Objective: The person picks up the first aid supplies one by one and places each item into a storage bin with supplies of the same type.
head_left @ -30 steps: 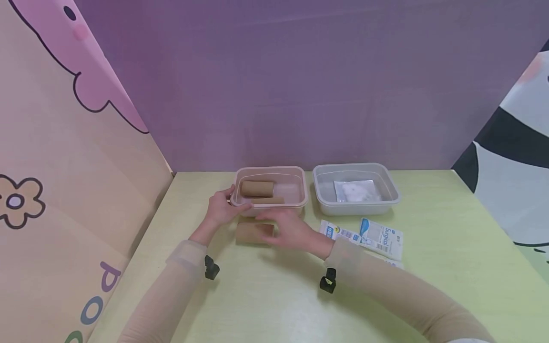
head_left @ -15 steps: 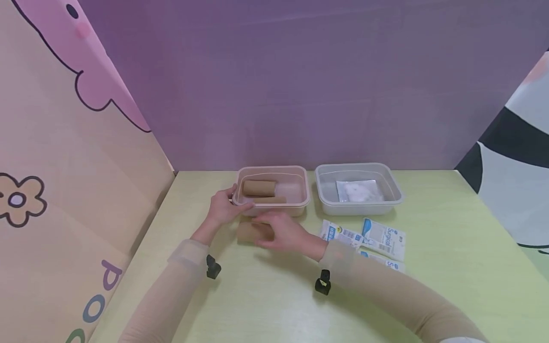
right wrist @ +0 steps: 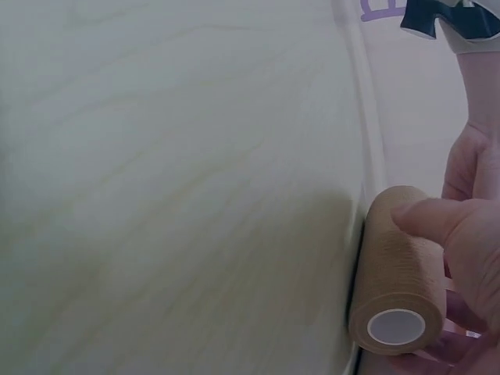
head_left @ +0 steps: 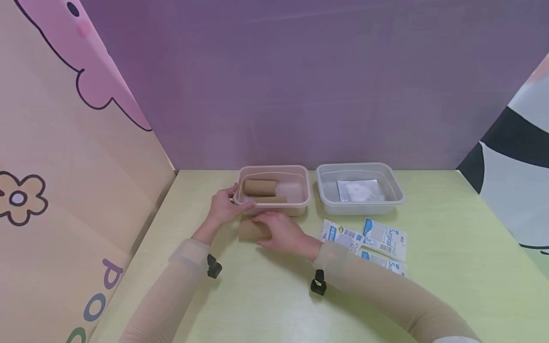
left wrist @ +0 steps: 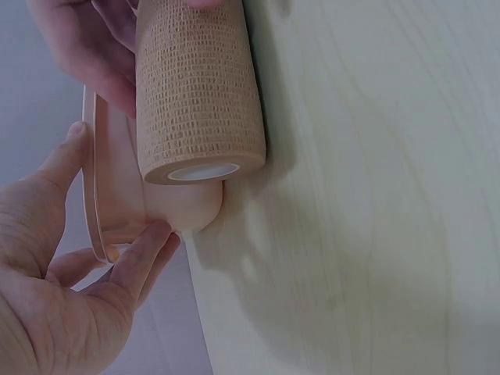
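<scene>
My right hand grips a tan cohesive bandage roll in front of the pink plastic container. In the left wrist view the roll shows a crinkled weave and a pale core at its end. The right wrist view has the thumb laid along the roll's side. My left hand holds the container's near left corner, thumb at the front and fingers at the left side. Inside that container lie two more tan rolls, one farther back and one partly hidden behind the front wall.
To the right stands a white plastic container with a clear packet of white material inside. In front of it lie several blue-and-white packets, one marked "Surgical"; my right forearm partly covers them. A purple wall rises behind the table.
My right hand has moved a little left and closed more fully round the roll. The left hand keeps its hold on the pink container. The head view has shifted slightly.
</scene>
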Available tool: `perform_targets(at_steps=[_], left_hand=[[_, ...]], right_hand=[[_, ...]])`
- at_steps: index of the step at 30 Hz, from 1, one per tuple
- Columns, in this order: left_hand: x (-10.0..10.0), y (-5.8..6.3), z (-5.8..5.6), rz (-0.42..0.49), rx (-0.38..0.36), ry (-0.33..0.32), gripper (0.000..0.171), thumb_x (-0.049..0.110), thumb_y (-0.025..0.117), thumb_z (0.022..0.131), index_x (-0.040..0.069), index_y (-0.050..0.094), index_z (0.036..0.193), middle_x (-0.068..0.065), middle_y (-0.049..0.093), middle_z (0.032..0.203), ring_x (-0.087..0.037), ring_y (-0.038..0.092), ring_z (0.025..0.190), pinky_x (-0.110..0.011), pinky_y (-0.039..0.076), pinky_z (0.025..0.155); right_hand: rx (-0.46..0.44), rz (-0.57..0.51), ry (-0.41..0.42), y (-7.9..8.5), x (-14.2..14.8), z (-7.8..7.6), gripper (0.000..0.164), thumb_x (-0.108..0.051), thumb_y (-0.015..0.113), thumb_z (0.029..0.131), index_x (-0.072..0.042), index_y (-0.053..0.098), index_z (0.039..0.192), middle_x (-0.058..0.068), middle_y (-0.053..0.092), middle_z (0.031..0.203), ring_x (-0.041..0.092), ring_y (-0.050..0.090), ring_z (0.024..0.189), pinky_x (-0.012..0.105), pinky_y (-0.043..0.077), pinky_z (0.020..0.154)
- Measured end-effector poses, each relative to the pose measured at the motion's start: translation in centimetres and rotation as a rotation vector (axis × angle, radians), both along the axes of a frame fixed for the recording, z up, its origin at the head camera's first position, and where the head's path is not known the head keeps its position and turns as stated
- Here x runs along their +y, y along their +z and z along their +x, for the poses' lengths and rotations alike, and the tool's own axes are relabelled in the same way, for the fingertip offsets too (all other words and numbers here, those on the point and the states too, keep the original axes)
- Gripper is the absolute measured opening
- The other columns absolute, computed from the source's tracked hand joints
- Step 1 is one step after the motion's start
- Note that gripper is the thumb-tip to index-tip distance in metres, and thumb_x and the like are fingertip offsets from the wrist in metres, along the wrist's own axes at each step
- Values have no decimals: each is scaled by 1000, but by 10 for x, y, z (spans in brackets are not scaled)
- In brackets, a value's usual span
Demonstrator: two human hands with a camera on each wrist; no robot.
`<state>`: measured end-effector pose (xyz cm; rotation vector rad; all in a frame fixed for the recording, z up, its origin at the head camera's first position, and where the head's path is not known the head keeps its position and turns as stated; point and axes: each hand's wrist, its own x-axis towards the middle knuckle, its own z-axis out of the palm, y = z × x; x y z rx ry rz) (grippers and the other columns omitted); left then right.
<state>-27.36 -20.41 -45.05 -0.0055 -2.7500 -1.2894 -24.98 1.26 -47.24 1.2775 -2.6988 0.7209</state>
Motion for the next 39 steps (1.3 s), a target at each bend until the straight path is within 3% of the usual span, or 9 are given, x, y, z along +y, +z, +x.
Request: perform_targets(at_steps=[11,19,32,39], left_hand=[[0,1,1,-13,-7,3,90,33,91,85,-6,48,154,-27,72,130,-33,77,104,-19,54,70],[1,3,2,7,-18,11,90,32,91,85,-5,48,155,-27,74,127,-34,78,104,-21,56,71],[1,3,2,-7,-23,2,91,33,90,86,-6,45,155,-28,74,126,-35,78,104,-27,61,74],[1,4,2,3,-33,-4,91,32,90,86,-6,45,156,-28,70,134,-35,78,103,-22,58,69]], right_hand=[[17,5,-26,-4,-2,-3,51,-21,90,84,-9,71,129,9,75,128,27,71,121,42,56,108],[-8,-16,-17,2,4,-1,50,-21,90,84,-9,71,129,9,75,130,27,70,124,42,55,110],[31,-43,11,8,13,0,46,-20,90,84,-8,72,125,7,77,126,25,71,121,41,56,108],[18,-41,12,11,19,0,47,-19,90,84,-8,72,126,7,77,125,25,71,119,41,56,108]])
